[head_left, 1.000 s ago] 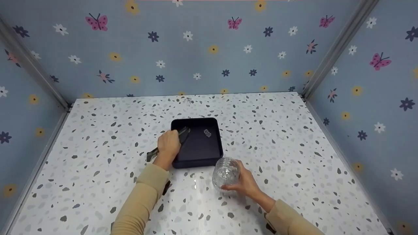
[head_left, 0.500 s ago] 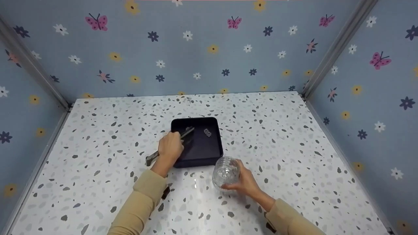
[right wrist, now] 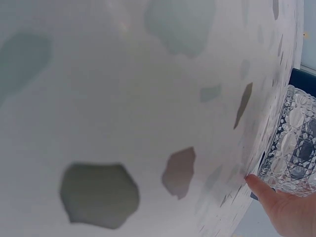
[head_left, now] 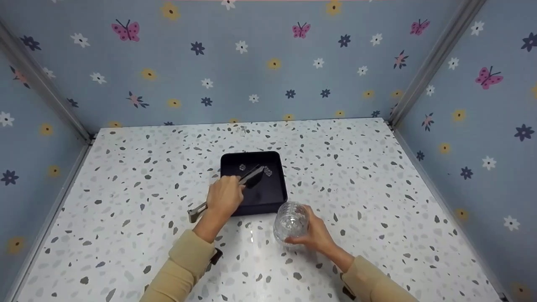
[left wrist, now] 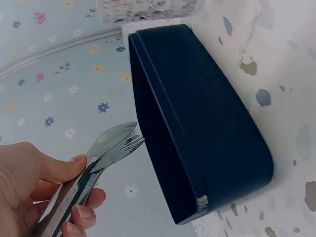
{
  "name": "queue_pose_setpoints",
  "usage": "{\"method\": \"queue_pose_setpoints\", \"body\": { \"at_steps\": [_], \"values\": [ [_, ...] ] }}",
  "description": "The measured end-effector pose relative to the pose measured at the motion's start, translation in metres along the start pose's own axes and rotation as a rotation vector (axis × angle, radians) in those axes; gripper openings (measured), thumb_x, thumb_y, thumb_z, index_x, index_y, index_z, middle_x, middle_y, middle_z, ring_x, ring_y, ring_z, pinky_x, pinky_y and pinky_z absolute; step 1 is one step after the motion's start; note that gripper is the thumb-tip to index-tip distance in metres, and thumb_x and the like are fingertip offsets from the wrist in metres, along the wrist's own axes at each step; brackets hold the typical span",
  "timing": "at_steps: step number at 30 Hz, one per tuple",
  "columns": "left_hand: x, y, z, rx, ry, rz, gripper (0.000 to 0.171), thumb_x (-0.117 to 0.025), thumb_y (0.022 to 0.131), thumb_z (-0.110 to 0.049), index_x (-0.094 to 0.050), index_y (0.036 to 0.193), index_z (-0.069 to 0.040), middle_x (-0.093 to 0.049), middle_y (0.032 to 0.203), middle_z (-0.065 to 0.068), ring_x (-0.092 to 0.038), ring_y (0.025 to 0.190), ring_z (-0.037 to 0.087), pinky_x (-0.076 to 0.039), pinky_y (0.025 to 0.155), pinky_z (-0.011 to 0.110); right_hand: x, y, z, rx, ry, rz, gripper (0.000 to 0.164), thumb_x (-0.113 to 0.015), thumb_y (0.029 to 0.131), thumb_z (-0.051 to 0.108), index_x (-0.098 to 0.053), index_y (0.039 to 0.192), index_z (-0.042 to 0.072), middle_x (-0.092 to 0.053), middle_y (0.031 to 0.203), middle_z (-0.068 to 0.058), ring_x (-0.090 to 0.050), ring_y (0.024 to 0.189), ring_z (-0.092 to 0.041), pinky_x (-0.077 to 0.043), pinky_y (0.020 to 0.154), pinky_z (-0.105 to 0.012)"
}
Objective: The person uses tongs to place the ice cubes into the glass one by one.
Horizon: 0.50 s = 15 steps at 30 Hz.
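My left hand (head_left: 224, 195) grips a pair of metal serving tongs (left wrist: 74, 192), one tip spoon-shaped and the other forked. Their tips reach over the dark square tray (head_left: 256, 209), close to some small clear faceted pieces (head_left: 268, 171) on its right side. One more clear piece (head_left: 242, 167) lies farther left in the tray. In the left wrist view the tong tips stand apart with nothing seen between them. At the tray's front right corner, my right hand (head_left: 314, 235) holds a clear patterned glass (head_left: 290, 222) around its side. The glass hides part of that hand's fingers.
The tray stands on a white speckled tabletop (head_left: 356, 176). Blue flowered panels (head_left: 251, 63) enclose the table at the back and both sides.
The left hand and tongs have moved right across the tray, from its left side towards the right-hand clear pieces. The left clear piece now shows uncovered. The right hand and glass have stayed put.
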<state>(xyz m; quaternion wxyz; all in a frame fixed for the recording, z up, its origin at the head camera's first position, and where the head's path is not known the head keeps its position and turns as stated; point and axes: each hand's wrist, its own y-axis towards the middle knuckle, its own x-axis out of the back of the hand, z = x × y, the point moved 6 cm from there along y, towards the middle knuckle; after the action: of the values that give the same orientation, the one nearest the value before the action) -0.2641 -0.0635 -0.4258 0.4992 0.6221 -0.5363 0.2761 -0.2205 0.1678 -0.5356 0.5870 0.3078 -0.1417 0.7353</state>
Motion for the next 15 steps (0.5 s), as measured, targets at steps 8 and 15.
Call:
{"method": "queue_pose_setpoints", "body": {
  "at_steps": [8,15],
  "values": [
    [0.012,-0.014,-0.017,-0.048,-0.036,0.002,0.010,-0.065,0.078,-0.014,-0.067,0.082,-0.005,-0.063,0.073,0.014,-0.059,0.060,0.034,-0.045,0.049,0.043,0.000,0.000,-0.001,-0.002,0.009,0.004,0.092,-0.083,0.050,0.037,-0.037,0.124,0.008,-0.057,0.112,-0.010,-0.055,0.100,-0.024,-0.041,0.086,-0.039],
    [0.019,-0.027,-0.035,-0.124,-0.034,-0.001,0.016,-0.066,0.078,-0.016,-0.067,0.089,-0.005,-0.062,0.071,0.010,-0.059,0.060,0.032,-0.044,0.048,0.041,0.000,0.000,-0.001,-0.009,0.015,0.004,0.093,-0.083,0.050,0.037,-0.037,0.125,0.009,-0.056,0.113,-0.011,-0.054,0.101,-0.025,-0.040,0.088,-0.041]
  ]
}}
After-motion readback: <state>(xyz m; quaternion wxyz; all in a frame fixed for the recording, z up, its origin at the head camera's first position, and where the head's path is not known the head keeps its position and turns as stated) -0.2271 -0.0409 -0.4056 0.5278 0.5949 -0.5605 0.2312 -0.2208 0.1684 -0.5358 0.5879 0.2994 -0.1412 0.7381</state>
